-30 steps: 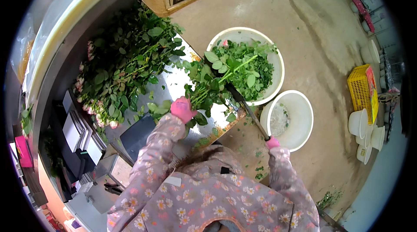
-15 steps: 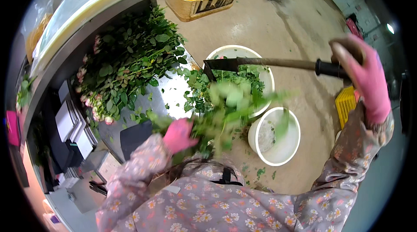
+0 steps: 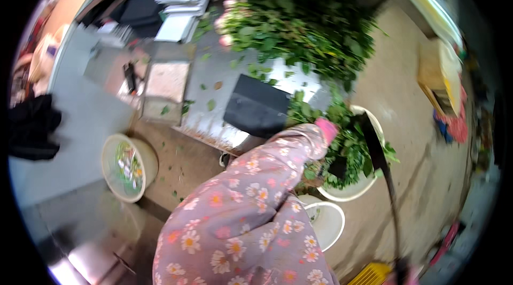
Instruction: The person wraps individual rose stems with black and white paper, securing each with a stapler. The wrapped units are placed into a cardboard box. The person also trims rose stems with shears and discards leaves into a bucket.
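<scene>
My left hand [image 3: 326, 129], in a pink glove, is closed at a clump of leafy stems [image 3: 350, 154] above a large white tub [image 3: 377, 125]. Leaves hide part of its fingers. At the lower right edge, my blurred right hand [image 3: 410, 275], also gloved in pink, is round the dark handle of a long-handled chopping blade [image 3: 374, 143]. The broad black blade stands over the tub and the leaves. A pile of pale pink roses with long green stems [image 3: 299, 23] lies on the metal table [image 3: 206, 111] beyond my left hand.
A dark flat block [image 3: 256, 106] rests on the table near my left sleeve. A smaller white bucket [image 3: 327, 223] stands beside the tub. Another bucket with scraps [image 3: 130, 167] is on the left. A yellow crate [image 3: 371, 274] sits at the bottom; a pale bin [image 3: 441, 76] stands far right.
The view has swung to the left, so the table and roses appear farther right. My left arm now reaches out toward the tub, and my right hand sits at the lower edge, still on the handle.
</scene>
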A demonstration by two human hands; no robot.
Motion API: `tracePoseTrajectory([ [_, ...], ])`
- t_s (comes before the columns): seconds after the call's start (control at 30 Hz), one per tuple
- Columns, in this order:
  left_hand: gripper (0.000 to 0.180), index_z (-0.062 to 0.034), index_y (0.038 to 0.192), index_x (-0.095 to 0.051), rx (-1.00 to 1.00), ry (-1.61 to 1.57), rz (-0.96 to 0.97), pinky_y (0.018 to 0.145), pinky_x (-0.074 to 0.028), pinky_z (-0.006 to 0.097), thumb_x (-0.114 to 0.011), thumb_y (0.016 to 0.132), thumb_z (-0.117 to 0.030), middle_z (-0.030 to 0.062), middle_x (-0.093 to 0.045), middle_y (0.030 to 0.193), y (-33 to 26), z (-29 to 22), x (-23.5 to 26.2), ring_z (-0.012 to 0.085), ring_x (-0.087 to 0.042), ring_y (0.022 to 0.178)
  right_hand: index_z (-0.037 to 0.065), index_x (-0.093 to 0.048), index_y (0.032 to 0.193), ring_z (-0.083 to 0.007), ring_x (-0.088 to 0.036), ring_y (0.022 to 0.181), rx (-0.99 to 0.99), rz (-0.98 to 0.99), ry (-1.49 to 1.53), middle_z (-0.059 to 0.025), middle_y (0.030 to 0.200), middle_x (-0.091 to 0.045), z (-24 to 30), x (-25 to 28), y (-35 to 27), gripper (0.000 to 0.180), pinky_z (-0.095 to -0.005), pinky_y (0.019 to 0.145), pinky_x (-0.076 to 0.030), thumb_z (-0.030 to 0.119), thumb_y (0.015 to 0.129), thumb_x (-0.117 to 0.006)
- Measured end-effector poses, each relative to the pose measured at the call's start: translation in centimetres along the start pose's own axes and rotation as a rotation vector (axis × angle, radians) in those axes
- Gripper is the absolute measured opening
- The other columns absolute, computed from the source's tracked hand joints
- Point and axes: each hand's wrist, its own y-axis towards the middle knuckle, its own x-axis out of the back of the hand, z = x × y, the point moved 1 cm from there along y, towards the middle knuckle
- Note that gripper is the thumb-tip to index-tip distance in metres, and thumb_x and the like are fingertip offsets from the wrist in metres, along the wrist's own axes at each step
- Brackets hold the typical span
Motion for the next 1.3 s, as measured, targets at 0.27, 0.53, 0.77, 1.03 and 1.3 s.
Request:
tracePoseTrajectory([
  [0.27, 0.029, -0.0088, 0.098, -0.066, -0.016, -0.090, -0.241, 0.059, -0.049, 0.046, -0.068, 0.072, -0.022, 0.0060, -0.067, 0.088, 0.0, 0.2, -0.5, 0.0261, -0.066, 0.075, 0.009, -0.058, 0.121, -0.0167, -0.057, 0.093, -0.420, 0.323, 0.649, -0.0126, 0.104, -0.062, -6.6, -26.5, 9.5, 0.038, -0.0344, 0.087, -0.043, 0.018, 0.085, -0.067],
  [0.53, 0.035, -0.0120, 0.100, -0.063, -0.341, -0.183, -0.395, 0.070, -0.052, 0.040, -0.071, 0.071, -0.029, 0.0061, -0.064, 0.089, -2.5, 1.7, 1.1, 0.0248, -0.064, 0.087, 0.006, -0.063, 0.107, -0.0127, -0.057, 0.072, 0.071, 0.098, 0.763, -0.0089, 0.083, -0.062, -3.0, -16.5, 21.4, 0.023, -0.0292, 0.069, -0.045, 0.019, 0.089, -0.062],
  [0.77, 0.055, -0.0035, 0.114, -0.061, -0.217, -0.089, -0.331, 0.081, -0.048, 0.040, -0.073, 0.069, -0.032, 0.0119, -0.064, 0.087, -8.3, 6.5, 8.9, 0.0290, -0.062, 0.090, 0.003, -0.066, 0.098, -0.0165, -0.064, 0.066, 0.855, -0.569, 0.402, -0.0102, 0.075, -0.066, 15.2, 14.0, 25.6, 0.019, -0.0301, 0.063, -0.050, 0.017, 0.090, -0.057],
  [1.03, 0.028, -0.0003, 0.083, -0.061, -0.132, -0.280, -0.272, 0.076, -0.050, 0.045, -0.073, 0.062, -0.015, 0.0213, -0.061, 0.088, -13.4, 7.9, 18.3, 0.0370, -0.060, 0.086, 0.010, -0.069, 0.109, -0.0307, -0.064, 0.104, 0.373, -0.596, -0.504, -0.0130, 0.116, -0.065, 21.3, 18.4, 35.7, 0.033, -0.0400, 0.090, -0.052, 0.027, 0.082, -0.063],
  [1.3, 0.033, 0.0012, 0.093, -0.059, -0.179, -0.407, -0.417, 0.078, -0.049, 0.044, -0.068, 0.062, -0.006, 0.0234, -0.060, 0.102, -18.5, 14.1, 20.3, 0.0407, -0.058, 0.091, 0.009, -0.071, 0.103, -0.0286, -0.068, 0.089, 0.538, -0.655, -0.476, -0.0127, 0.099, -0.070, 21.5, 17.1, 38.1, 0.030, -0.0378, 0.081, -0.054, 0.029, 0.081, -0.064],
])
